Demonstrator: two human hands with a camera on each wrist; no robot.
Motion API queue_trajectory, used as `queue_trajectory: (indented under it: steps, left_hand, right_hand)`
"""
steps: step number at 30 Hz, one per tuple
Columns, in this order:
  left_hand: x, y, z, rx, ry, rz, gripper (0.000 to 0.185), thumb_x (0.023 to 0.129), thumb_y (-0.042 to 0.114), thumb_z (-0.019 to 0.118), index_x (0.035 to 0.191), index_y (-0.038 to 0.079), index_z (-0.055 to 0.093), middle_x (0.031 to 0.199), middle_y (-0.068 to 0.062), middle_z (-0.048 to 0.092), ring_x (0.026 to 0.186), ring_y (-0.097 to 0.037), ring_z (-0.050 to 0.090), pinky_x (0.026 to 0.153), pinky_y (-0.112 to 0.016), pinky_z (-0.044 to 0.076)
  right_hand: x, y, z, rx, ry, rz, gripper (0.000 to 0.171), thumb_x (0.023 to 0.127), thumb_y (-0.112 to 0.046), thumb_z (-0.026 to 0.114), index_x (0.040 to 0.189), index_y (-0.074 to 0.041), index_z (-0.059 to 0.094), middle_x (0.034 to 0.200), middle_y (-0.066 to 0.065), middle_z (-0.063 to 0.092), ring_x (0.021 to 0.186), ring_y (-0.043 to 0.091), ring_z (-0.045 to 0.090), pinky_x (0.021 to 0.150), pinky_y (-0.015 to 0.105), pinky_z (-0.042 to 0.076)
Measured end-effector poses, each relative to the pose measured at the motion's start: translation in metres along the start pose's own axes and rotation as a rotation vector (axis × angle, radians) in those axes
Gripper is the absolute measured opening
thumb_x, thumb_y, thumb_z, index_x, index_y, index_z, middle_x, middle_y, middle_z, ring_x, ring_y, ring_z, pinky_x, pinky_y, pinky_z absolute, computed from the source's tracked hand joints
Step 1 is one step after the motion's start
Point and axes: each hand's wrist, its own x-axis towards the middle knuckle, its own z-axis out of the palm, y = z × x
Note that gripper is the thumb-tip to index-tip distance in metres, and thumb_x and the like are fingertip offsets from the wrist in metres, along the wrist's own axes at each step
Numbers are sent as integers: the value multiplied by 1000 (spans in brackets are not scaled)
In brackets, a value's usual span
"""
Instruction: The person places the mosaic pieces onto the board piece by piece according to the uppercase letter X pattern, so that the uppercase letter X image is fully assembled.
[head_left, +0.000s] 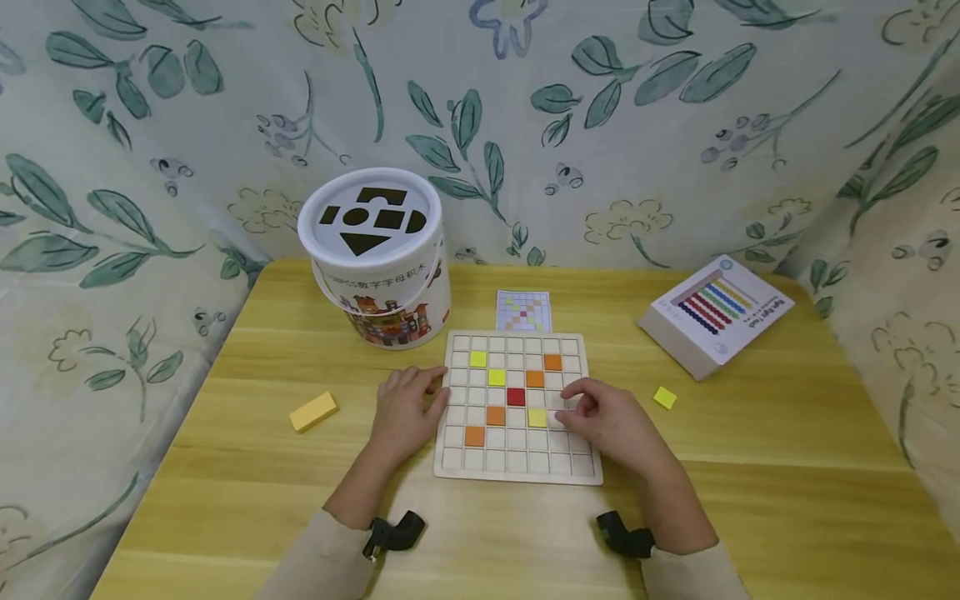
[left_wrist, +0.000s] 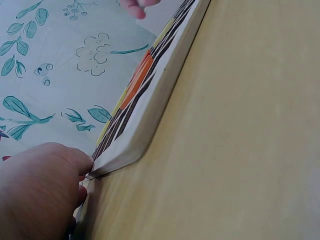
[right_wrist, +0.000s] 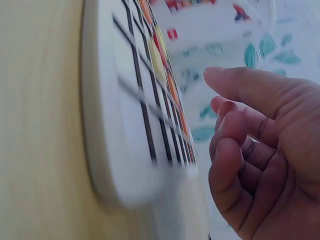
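Observation:
A square wooden grid board (head_left: 517, 477) lies at the table's middle. Yellow tiles (head_left: 477, 358), orange tiles (head_left: 474, 436) and one red tile (head_left: 516, 397) form crossing diagonals among its pale squares. My left hand (head_left: 405, 417) touches the board's left edge with thumb and index finger; the left wrist view shows a fingertip against its corner. Over the right side hovers my right hand (head_left: 618, 425), thumb and index finger apart near the lowest yellow tile (head_left: 537, 417). In the right wrist view its other fingers curl loosely, with nothing seen between them.
Behind the board lies a small pattern card (head_left: 523, 311). A white lidded bucket (head_left: 375, 258) stands back left, above a yellow block (head_left: 314, 412). To the right are a loose yellow tile (head_left: 664, 397) and a white box (head_left: 716, 312). Floral fabric hangs behind the table.

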Motion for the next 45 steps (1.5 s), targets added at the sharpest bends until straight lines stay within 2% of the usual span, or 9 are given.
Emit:
queue_trajectory:
  steps: [10, 13, 17, 29, 36, 40, 45]
  left_hand:
    - [0, -1, -2, -6, -11, -10, 35, 97, 29, 67, 131, 18, 69, 97, 0, 68, 92, -21, 53, 83, -37, 36]
    - [0, 0, -2, -8, -13, -10, 36, 97, 29, 67, 131, 18, 69, 97, 0, 67, 92, -21, 53, 83, -37, 35]
    - [0, 0, -1, -10, -19, -19, 37, 97, 30, 68, 132, 18, 68, 97, 0, 67, 92, -20, 52, 83, -37, 35]
    - [0, 1, -2, -13, -15, -12, 35, 98, 29, 67, 131, 18, 69, 97, 0, 67, 91, -20, 52, 83, -36, 35]
    - [0, 1, 0, -6, -15, -15, 36, 97, 30, 68, 131, 18, 69, 97, 0, 67, 91, -20, 52, 82, -36, 34]
    - [0, 0, 0, -3, -13, -12, 35, 97, 29, 67, 131, 18, 69, 97, 0, 67, 92, -20, 53, 81, -35, 34]
    - [0, 0, -1, -6, -7, -7, 35, 97, 29, 68, 130, 18, 69, 96, 0, 67, 91, -21, 53, 81, -36, 34]
  right_hand:
    - [-7, 73, -56, -39, 110, 123, 51, 96, -42, 70, 133, -10, 58, 95, 8, 58, 78, 21, 52, 61, 28, 42]
    - [-9, 91, -67, -50, 127, 154, 59, 95, -48, 68, 137, -8, 55, 97, 8, 59, 79, 20, 52, 62, 28, 42]
    - [-10, 105, -76, -49, 136, 175, 61, 95, -49, 68, 137, -6, 54, 97, 8, 59, 79, 19, 52, 61, 28, 41]
    - [-10, 113, -78, -53, 166, 183, 48, 98, -41, 66, 127, -4, 58, 94, 8, 58, 74, 17, 51, 58, 27, 42]
    - [-11, 112, -79, -51, 164, 185, 49, 99, -42, 66, 128, -4, 59, 96, 9, 60, 76, 17, 52, 59, 27, 43]
    - [-11, 108, -79, -46, 145, 197, 55, 97, -47, 66, 131, -5, 58, 99, 9, 59, 81, 20, 52, 61, 27, 42]
    - [-11, 92, -74, -34, 113, 119, 51, 94, -41, 73, 129, -6, 61, 94, 8, 59, 78, 18, 52, 60, 26, 43]
